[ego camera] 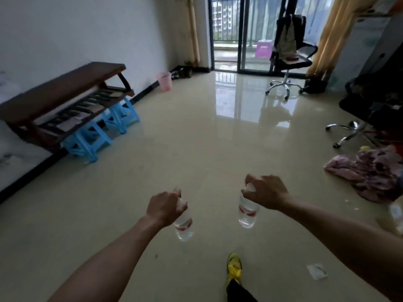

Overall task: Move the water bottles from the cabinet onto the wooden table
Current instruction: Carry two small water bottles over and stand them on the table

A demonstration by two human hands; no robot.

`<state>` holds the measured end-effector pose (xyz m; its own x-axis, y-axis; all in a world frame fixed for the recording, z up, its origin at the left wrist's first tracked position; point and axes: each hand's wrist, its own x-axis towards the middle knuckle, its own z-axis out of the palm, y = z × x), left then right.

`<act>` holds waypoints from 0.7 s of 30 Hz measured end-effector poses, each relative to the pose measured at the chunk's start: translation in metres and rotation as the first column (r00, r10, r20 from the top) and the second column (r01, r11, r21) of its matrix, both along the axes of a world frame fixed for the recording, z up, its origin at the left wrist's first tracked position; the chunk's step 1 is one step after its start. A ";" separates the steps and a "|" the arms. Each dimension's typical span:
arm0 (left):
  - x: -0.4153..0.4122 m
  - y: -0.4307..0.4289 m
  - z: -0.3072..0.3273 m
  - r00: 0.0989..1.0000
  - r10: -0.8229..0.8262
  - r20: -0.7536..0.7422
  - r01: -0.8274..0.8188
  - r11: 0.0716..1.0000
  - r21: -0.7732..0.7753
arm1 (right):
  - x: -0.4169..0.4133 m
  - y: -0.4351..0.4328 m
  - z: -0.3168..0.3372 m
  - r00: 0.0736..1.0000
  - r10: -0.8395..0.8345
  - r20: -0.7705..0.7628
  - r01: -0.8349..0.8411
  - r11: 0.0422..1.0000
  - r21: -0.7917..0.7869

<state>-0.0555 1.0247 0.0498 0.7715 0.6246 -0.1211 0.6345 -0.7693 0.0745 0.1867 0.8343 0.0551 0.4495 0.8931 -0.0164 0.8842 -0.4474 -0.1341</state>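
My left hand (164, 207) grips a clear water bottle (184, 226) by its top; the bottle has a red-and-white label and hangs down below my fingers. My right hand (267, 190) holds a second such bottle (247, 212) by its cap in the same way. Both bottles hang in the air above the glossy beige floor. The dark wooden table (63, 90) stands along the white wall at the left, far ahead of my hands, its top bare. No cabinet is in view.
Blue plastic stools (87, 140) sit under the table. A pink bin (164, 81) stands by the wall. Office chairs (287, 59) stand at the back and right. Pink cloth (366, 173) lies on the floor at right. My yellow shoe (234, 269) is below.
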 end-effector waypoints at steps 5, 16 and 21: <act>0.021 0.121 0.001 0.984 0.176 -0.030 -0.176 0.984 -0.006 | 0.054 0.173 -0.005 0.977 0.213 -0.029 -0.213 0.977 0.002; 0.036 0.349 0.019 0.867 0.498 0.014 -0.498 0.867 0.000 | 0.087 0.491 0.014 0.891 0.451 -0.046 -0.445 0.890 0.102; 0.035 0.480 0.000 0.862 0.505 -0.039 -0.506 0.863 -0.012 | 0.086 0.635 0.000 0.862 0.507 -0.028 -0.505 0.862 0.043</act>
